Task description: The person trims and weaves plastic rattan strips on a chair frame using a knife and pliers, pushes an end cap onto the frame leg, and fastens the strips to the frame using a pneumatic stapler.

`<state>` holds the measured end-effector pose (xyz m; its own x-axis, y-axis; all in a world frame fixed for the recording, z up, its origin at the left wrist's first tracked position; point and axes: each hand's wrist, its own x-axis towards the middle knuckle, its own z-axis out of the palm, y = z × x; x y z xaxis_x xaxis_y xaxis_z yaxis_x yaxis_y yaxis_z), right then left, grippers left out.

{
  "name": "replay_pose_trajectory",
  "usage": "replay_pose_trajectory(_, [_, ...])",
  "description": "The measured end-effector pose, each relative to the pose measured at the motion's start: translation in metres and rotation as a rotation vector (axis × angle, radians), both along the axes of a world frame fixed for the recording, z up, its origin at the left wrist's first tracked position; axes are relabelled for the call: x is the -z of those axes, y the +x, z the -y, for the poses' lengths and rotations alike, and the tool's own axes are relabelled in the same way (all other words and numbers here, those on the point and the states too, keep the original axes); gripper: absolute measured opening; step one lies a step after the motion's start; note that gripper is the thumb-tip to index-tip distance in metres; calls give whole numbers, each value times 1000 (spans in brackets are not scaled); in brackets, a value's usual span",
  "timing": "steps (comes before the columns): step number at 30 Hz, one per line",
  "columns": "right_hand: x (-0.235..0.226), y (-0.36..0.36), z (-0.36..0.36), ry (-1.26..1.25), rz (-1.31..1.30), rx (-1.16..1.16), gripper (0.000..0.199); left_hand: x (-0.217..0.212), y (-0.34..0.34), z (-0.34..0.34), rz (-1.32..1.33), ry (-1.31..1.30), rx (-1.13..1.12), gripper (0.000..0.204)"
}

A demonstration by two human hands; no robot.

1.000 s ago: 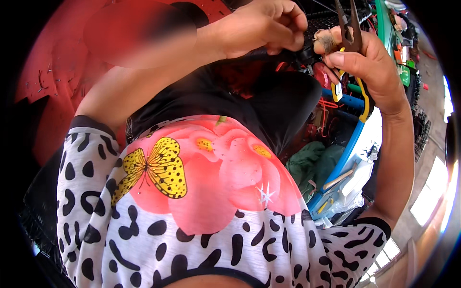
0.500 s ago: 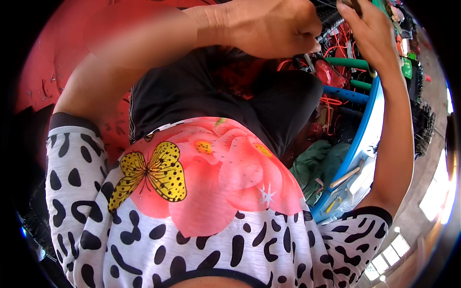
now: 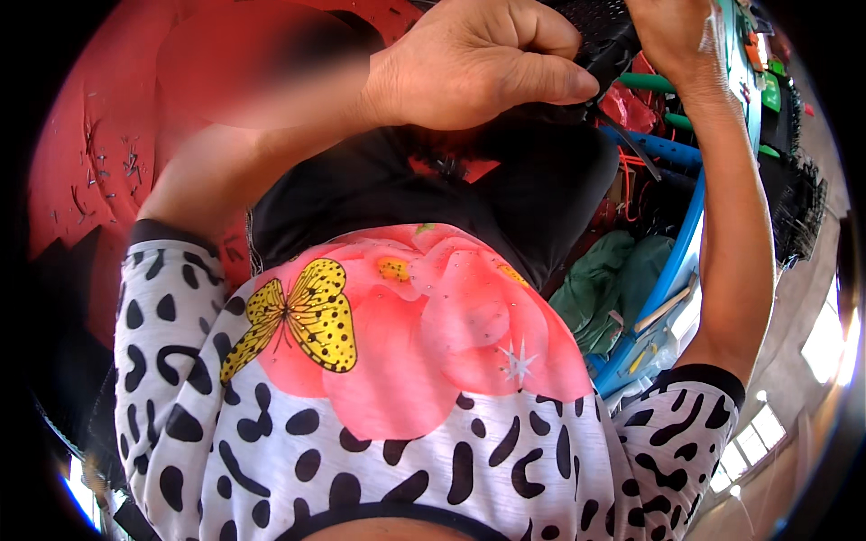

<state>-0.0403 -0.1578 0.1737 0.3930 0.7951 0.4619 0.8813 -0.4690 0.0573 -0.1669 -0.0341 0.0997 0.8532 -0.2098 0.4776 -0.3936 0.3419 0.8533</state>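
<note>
Black mesh piece sits at the very top of the view, above my lap, and it is what both my hands meet on. It looks like a dark perforated or gridded plastic part, with a thin black strip running down from it past my thumb; most of it is cut off by the upper edge, so I cannot tell its full shape.

My left hand is curled into a tight fist with the thumb pressed flat along the front, closed on the lower edge of that black part. My right hand reaches up at the top right, its wrist and palm against the same part; its fingers run out of view, so I cannot tell how they are set.

Beside my right leg stands a blue crate with an open side. Inside it lies a bundle of green cloth, and just beside that a wooden-handled tool rests at a slant. Higher in the crate there is a tangle of orange wire, and above it some red plastic and green-handled tools, all crowded close together.

Below my hands I see my black trousers and my shirt, white with black spots, a big pink flower and a yellow butterfly. A red surface scattered with small metal bits lies on my left.
</note>
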Motion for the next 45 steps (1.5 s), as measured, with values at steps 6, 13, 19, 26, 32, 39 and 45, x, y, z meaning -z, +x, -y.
replay_pose_trajectory(6, [7,4,4,126,32,-26,21,2,-7,6,-109,-209,3,33])
replay_pose_trajectory(13, [27,50,18,408,124,-77,34,-23,4,-1,-353,-100,-31,31])
replay_pose_trajectory(19, [25,34,-4,272,-259,13,19,17,-2,-19,-336,12,-234,28])
replay_pose_trajectory(26, [-30,-13,-24,-299,-918,75,29,23,-2,-32,-375,54,-283,26])
replay_pose_trajectory(32, [-49,-26,-35,-542,-857,163,36,20,-2,-29,-341,0,-217,26])
replay_pose_trajectory(39, [-51,-28,-23,-506,-820,68,35,10,-9,-26,-415,-159,-3,27])
replay_pose_trajectory(45, [-51,-44,-20,-512,-615,-3,39,0,-2,-27,-332,86,25,23])
